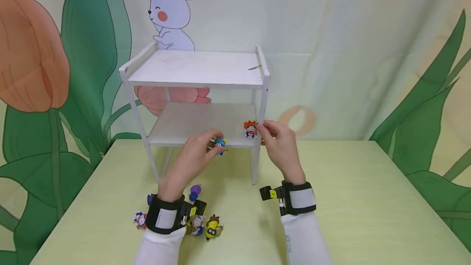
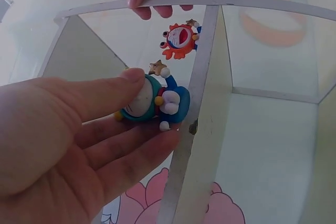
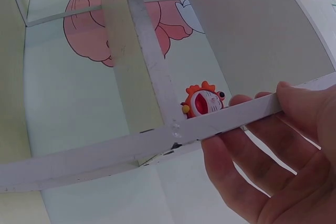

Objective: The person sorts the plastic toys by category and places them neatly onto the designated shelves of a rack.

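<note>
My left hand (image 1: 191, 158) pinches a small figurine (image 2: 157, 98) with a teal hood, blue body and gold star, thumb over its head and fingers beneath. In the head view it is just in front of the middle board (image 1: 198, 120) of a white two-tier shelf. My right hand (image 1: 281, 144) grips the shelf's front right post (image 3: 236, 115), thumb on one side and fingers on the other. Close beside that post, on the middle board, stands a figurine in an orange crab hood (image 1: 250, 129). The right wrist view shows its face (image 3: 206, 101) just past the post.
Several figurines lie on the pale green table (image 1: 349, 199) around my left wrist: a yellow one (image 1: 212, 228), a purple and blue one (image 1: 195, 192), and a red, white and blue one (image 1: 140, 219). The shelf's top board (image 1: 198, 66) has raised side rails. A printed curtain hangs behind.
</note>
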The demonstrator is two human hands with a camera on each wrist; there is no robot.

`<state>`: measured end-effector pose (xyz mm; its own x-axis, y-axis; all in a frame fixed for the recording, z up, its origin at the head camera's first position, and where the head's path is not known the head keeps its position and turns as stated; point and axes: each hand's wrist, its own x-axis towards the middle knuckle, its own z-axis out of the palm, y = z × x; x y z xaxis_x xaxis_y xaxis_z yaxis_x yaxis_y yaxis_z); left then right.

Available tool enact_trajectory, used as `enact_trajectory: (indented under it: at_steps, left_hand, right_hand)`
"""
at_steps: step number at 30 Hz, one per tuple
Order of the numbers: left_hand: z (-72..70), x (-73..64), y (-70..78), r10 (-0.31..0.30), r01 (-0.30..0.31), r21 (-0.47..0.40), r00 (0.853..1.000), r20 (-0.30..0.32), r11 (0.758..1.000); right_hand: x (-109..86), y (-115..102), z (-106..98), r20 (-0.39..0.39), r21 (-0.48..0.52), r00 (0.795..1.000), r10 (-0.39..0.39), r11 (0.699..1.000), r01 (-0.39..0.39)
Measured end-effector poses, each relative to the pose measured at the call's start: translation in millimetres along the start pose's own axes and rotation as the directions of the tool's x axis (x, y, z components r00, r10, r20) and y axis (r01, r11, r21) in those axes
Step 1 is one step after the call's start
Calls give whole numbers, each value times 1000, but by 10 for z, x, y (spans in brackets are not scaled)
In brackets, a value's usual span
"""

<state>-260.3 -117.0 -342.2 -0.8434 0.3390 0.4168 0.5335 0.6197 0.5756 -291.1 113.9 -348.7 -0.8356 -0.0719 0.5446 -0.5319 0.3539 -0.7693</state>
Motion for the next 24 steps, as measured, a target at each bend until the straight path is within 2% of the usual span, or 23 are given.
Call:
enact_trajectory:
  at_steps: [7, 16, 24]
  left_hand:
    - [56, 112, -3, 3, -5, -39, 1000, -29, 999]
    - [111, 214, -14, 15, -19, -75, 998, -55, 997]
    - [150, 340, -17, 10, -19, -74, 993, -120, 997]
  right_hand:
    - [5, 14, -5, 1, 5, 1000, -16, 1000, 16]
    - [-7, 29, 3, 1, 7, 1000, 8, 1000, -8]
    - [10, 26, -15, 4, 11, 1000, -16, 1000, 16]
